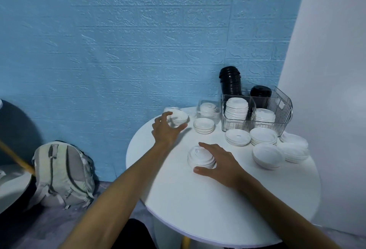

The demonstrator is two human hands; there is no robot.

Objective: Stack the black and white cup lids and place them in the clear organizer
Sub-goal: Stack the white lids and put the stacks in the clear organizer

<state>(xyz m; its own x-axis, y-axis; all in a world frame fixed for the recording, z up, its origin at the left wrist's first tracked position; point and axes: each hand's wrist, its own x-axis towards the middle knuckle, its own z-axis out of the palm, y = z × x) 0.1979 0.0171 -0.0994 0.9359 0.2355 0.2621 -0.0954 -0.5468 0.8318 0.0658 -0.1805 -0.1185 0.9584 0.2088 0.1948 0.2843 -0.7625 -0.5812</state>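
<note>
Partly done — the clear organizer beyond the right hand held black and white stacks. Both hands gripped small white lid stacks; loose piles waited between.

Both arms outstretched, fingers curled

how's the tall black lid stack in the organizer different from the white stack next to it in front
The black lid stack rises well above the organizer's rim, while the white lid stack reaches only about rim height. The black one stands in a back compartment near the wall; the white one is in a front compartment. Colour differs: black against white. Both stand upright inside the clear organizer, and neither is touched by the hands.
</note>
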